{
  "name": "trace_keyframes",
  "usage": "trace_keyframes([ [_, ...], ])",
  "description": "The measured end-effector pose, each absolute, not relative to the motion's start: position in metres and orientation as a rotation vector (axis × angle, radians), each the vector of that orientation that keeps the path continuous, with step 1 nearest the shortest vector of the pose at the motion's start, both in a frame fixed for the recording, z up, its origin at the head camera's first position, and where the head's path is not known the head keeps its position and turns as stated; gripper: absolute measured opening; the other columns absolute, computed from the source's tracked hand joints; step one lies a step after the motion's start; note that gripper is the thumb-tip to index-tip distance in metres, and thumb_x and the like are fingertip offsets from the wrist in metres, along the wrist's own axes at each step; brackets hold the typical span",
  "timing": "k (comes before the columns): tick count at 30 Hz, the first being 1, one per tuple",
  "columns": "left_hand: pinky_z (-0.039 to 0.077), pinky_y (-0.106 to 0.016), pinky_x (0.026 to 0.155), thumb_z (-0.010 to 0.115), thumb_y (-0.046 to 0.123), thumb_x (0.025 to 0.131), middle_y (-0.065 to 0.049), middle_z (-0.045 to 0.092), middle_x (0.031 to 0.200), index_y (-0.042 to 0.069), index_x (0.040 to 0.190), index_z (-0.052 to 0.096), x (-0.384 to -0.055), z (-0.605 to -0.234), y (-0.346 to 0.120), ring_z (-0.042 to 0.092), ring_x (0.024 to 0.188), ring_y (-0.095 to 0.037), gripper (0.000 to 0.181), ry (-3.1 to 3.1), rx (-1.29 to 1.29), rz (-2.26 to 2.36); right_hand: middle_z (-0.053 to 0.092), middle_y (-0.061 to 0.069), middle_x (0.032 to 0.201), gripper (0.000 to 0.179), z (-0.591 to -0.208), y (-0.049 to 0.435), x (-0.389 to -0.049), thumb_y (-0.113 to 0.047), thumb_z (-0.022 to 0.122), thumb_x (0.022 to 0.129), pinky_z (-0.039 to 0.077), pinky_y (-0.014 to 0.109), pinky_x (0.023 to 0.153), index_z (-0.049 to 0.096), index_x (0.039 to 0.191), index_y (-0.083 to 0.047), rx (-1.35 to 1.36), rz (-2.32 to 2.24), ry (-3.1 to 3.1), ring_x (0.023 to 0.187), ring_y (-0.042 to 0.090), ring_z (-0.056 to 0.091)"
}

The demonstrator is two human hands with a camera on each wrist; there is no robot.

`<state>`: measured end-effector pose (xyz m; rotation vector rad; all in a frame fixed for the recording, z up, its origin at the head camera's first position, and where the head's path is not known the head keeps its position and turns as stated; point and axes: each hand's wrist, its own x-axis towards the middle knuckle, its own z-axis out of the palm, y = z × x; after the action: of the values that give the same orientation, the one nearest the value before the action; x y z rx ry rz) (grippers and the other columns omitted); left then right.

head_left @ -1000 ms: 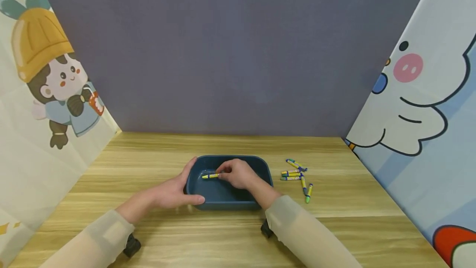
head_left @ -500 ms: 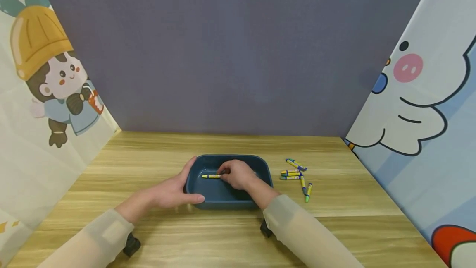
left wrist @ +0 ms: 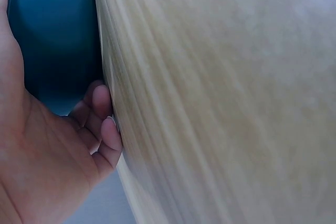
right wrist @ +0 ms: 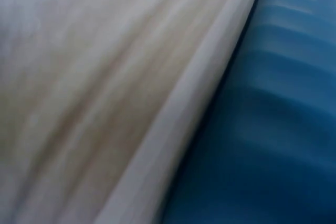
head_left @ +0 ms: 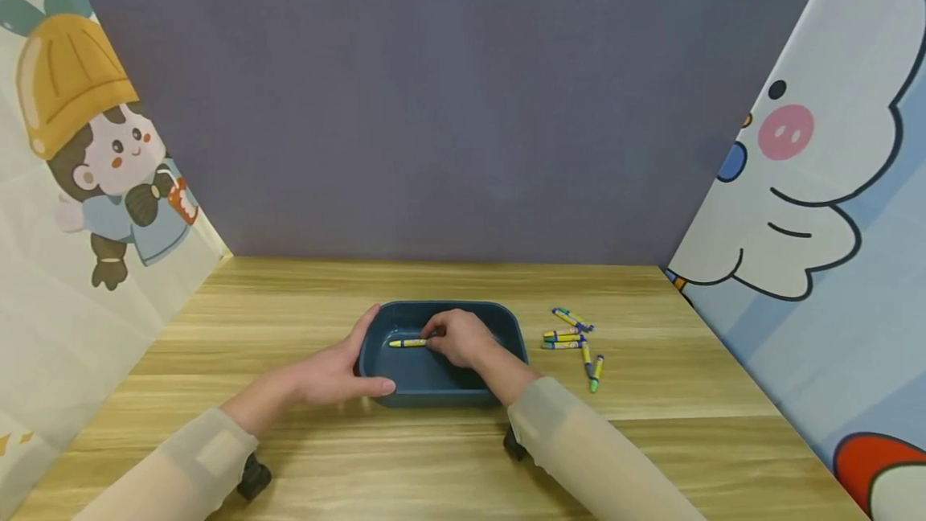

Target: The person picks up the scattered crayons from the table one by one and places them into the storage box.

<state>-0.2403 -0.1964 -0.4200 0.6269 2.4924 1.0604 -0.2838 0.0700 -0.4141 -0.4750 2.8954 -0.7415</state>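
A dark blue tray (head_left: pixel 448 398) sits on the wooden table in the head view. My left hand (head_left: pixel 329 375) holds its left end, the thumb along the front left corner and the fingers on the far left side; in the left wrist view that hand (left wrist: pixel 52 145) lies against the tray wall (left wrist: pixel 58 35). Inside the tray, my right hand (head_left: pixel 465 338) pinches the right end of a yellow crayon (head_left: pixel 407 342), which lies level, low over the tray floor. The right wrist view has only the tray's side (right wrist: pixel 273 129) and the table, not the hand.
To the right of the tray, several yellow-wrapped crayons (head_left: pixel 564 344) lie loosely grouped on the wooden table (head_left: pixel 405 465). A grey panel (head_left: pixel 434 103) rises at the table's back edge, and printed cartoon panels flank it left and right.
Little differs: both hands stay at the tray and the right keeps its pinch on the crayon. The whole view has shifted very slightly.
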Motion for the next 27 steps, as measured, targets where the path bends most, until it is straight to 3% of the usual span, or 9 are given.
trace_keyframes([
  [8, 0.041, -0.062, 0.120, 0.078, 0.055, 0.099, -0.033, 0.020, 0.178, 0.027, 0.174, -0.022, -0.2411, -0.4210, -0.1966, 0.050, 0.150, -0.042, 0.128, 2.491, 0.626, 1.064, 0.077, -0.003, 0.106, 0.012, -0.4138, 0.0693, -0.2844, -0.024, 0.078, 0.104, 0.056, 0.040, 0.089, 0.085, 0.114, -0.026, -0.476, -0.743, 2.899, 0.094, 0.015, 0.067],
  [27, 0.041, -0.061, 0.119, 0.079, 0.056, 0.098, -0.035, 0.025, 0.175, 0.022, 0.174, -0.021, -0.2404, -0.4197, -0.1953, 0.054, 0.145, -0.041, 0.131, 2.482, 0.642, 1.074, 0.079, -0.003, 0.108, 0.013, -0.4144, 0.0706, -0.2854, -0.025, 0.079, 0.103, 0.056, 0.040, 0.089, 0.086, 0.114, -0.026, -0.476, -0.764, 2.882, 0.095, 0.014, 0.068],
])
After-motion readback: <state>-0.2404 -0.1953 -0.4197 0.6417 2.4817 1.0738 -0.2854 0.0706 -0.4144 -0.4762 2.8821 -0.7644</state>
